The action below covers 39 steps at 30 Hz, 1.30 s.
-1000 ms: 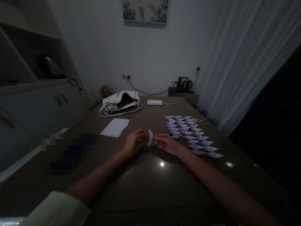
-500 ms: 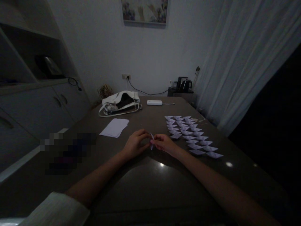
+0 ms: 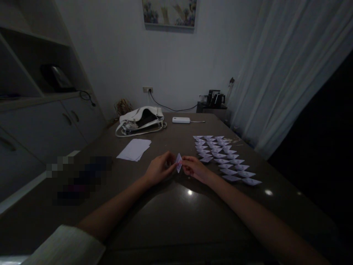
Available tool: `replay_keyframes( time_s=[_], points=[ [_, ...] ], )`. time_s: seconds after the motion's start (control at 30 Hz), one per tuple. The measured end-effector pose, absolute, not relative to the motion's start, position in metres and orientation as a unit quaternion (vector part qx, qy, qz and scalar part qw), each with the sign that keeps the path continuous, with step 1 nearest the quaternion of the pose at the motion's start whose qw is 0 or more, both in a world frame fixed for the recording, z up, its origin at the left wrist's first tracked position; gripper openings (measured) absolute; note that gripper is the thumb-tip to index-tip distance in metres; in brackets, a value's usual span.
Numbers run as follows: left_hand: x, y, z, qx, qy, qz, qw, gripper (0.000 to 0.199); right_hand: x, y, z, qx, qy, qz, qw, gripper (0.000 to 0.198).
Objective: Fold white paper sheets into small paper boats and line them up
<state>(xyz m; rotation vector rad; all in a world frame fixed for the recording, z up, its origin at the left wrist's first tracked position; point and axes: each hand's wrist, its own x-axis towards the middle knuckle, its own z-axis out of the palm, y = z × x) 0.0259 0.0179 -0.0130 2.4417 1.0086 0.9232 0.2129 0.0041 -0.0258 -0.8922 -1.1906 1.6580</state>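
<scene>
Between my hands, above the dark tabletop (image 3: 154, 221), is a small white folded paper boat (image 3: 179, 159), its long axis pointing away from me. My left hand (image 3: 161, 168) pinches it from the left with thumb and fingers. From the right, my right hand (image 3: 195, 168) grips it, fingertips on its middle. Several finished paper boats (image 3: 226, 166) stand in slanting rows to the right of my right hand. A stack of white paper sheets (image 3: 134, 149) lies beyond my left hand, to the left.
A white handbag (image 3: 142, 119) rests at the far left of the table. Near the far edge lies a white power bank (image 3: 181, 120) with a short cable. Black kettles (image 3: 217, 99) stand on a low cabinet behind. A sheer curtain (image 3: 275, 73) hangs on the right.
The paper boat has turned and spread between my fingers, from a thin edge-on sliver to a wider diamond shape. Both hands stay in nearly the same place.
</scene>
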Motion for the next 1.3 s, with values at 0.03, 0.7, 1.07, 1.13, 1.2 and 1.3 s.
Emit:
replay_keyframes(
  time_s=[0.03, 0.7, 1.07, 1.13, 1.2, 1.3],
  points=[
    [0.026, 0.018, -0.014, 0.861, 0.357, 0.308, 0.191, 0.027, 0.213, 0.004, -0.026, -0.359, -0.482, 0.667, 0.44, 0.026],
    [0.026, 0.017, -0.007, 0.932, 0.305, 0.185, 0.066, 0.025, 0.232, -0.007, 0.011, -0.471, -0.789, 0.184, 0.348, 0.012],
    [0.026, 0.019, -0.01, 0.941, 0.288, 0.166, 0.068, 0.029, 0.235, -0.013, 0.016, -0.479, -0.835, 0.09, 0.257, 0.01],
    [0.026, 0.018, -0.009, 0.945, 0.276, 0.162, 0.068, 0.031, 0.235, -0.013, 0.017, -0.47, -0.841, 0.086, 0.253, 0.009],
    [0.026, 0.017, -0.009, 0.948, 0.267, 0.158, 0.072, 0.031, 0.236, -0.013, 0.015, -0.451, -0.854, 0.074, 0.249, 0.007],
    [0.027, 0.016, -0.007, 0.95, 0.258, 0.16, 0.077, 0.03, 0.238, -0.012, 0.012, -0.425, -0.869, 0.054, 0.246, 0.004]
  ],
)
